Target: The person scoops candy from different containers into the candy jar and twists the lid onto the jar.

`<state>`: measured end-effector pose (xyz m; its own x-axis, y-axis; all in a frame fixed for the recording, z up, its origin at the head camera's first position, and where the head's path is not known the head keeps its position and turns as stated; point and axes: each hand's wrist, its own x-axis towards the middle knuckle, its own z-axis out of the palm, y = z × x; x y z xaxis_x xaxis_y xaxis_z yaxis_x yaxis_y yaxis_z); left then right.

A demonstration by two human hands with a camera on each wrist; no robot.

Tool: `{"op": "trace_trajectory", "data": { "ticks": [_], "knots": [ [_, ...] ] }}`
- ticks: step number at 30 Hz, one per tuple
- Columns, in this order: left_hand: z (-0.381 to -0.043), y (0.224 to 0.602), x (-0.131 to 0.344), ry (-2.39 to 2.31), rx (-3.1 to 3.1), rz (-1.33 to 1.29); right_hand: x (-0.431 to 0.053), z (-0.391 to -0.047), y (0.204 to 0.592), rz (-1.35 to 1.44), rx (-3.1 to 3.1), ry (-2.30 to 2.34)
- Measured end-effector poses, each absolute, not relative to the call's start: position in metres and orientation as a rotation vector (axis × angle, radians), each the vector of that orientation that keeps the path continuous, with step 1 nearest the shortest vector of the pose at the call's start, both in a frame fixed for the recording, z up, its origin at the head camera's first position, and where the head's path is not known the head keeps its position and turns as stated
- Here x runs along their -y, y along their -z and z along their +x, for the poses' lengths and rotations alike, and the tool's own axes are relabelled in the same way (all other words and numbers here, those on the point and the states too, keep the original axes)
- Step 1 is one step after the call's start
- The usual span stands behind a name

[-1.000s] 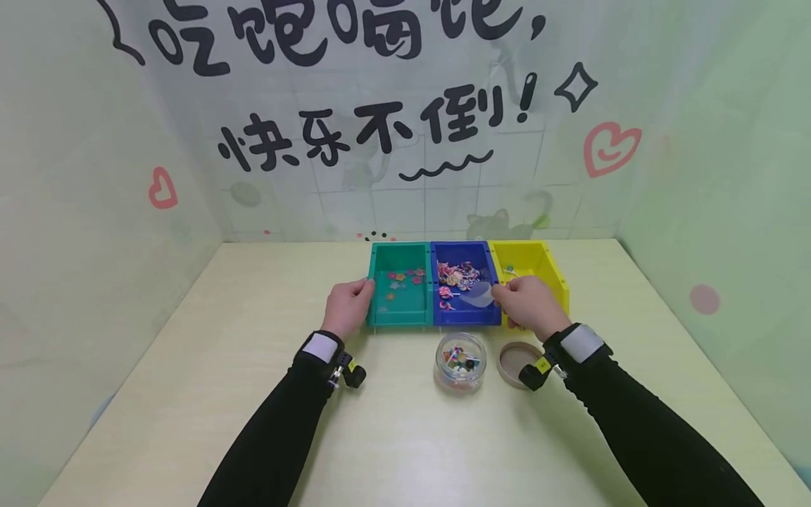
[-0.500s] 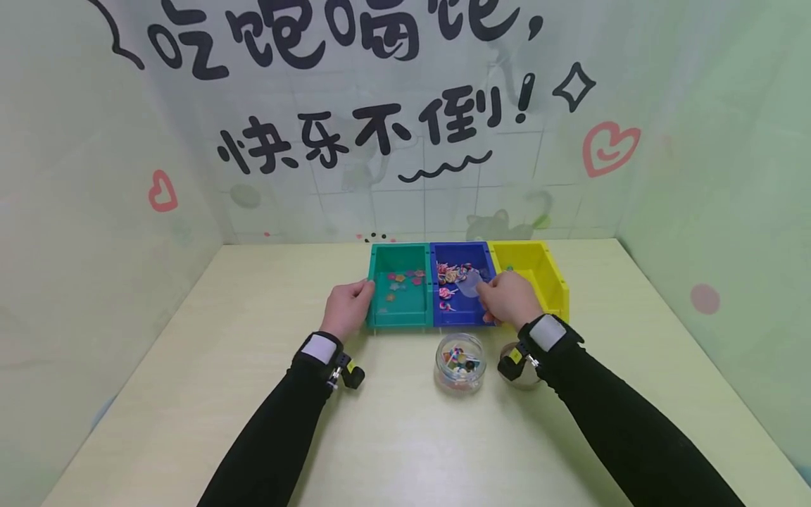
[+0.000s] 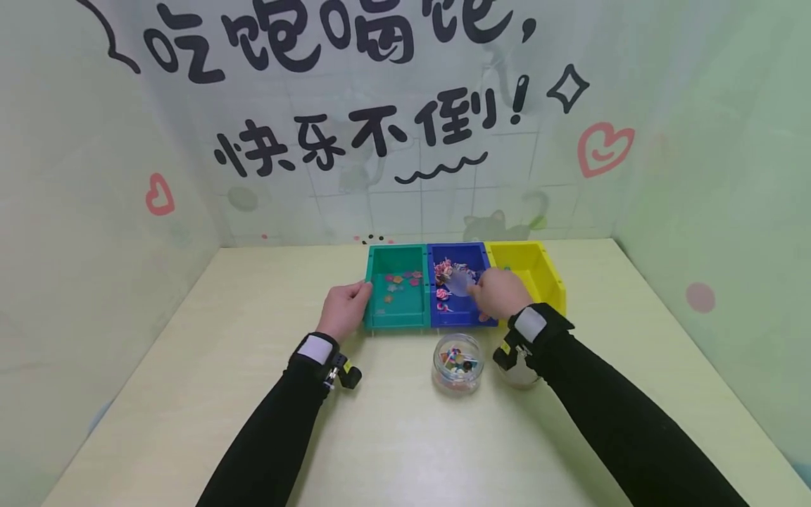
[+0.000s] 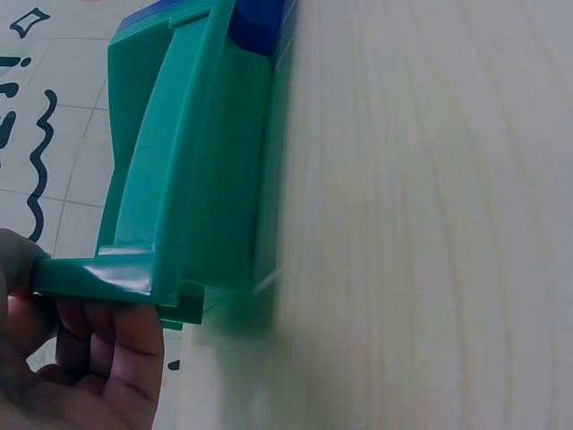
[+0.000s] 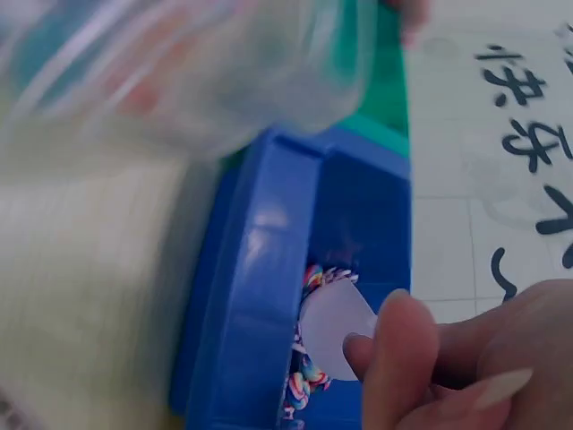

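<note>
My left hand [image 3: 344, 310] grips the left wall of the green bin [image 4: 152, 179], thumb above the rim and fingers below in the left wrist view. Colourful flower- and star-shaped pieces [image 3: 403, 279] lie in that bin. My right hand [image 3: 503, 294] pinches a small translucent scoop [image 5: 336, 327] between thumb and fingers, inside the blue bin [image 3: 461, 316]. The scoop's rounded blade touches or lies just over the small striped lollipop pieces [image 3: 442, 272]; which of these, I cannot tell. Part of the blade's handle is hidden by my fingers.
A yellow bin [image 3: 538, 271] adjoins the blue one on the right, partly behind my right hand. A clear jar [image 3: 457, 366] with mixed small pieces stands in front of the bins. Beside it lies a round lid [image 3: 522, 377], mostly under my right wrist.
My right hand has moved left with the scoop, from the blue bin's right side further in over the lollipop pieces. My left hand keeps its grip on the green bin.
</note>
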<state>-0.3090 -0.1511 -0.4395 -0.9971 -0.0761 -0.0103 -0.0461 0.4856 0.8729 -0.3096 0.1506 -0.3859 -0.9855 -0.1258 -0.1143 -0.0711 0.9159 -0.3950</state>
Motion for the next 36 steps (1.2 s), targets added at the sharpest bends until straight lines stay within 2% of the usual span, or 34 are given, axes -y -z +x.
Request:
{"op": "trace_trajectory", "data": {
  "ticks": [5,13,36],
  "knots": [
    [-0.308,0.44,0.151,1.59,2.676,0.111,-0.145,-0.316,0.387,-0.074,-2.894,0.68],
    [-0.308,0.435,0.151,1.576,2.692,0.096,-0.138,-0.321,0.394,-0.165,-2.972,0.523],
    [-0.31,0.438,0.152,1.562,2.709,0.103,-0.139,-0.317,0.385,-0.091,-2.926,0.56]
  ]
}}
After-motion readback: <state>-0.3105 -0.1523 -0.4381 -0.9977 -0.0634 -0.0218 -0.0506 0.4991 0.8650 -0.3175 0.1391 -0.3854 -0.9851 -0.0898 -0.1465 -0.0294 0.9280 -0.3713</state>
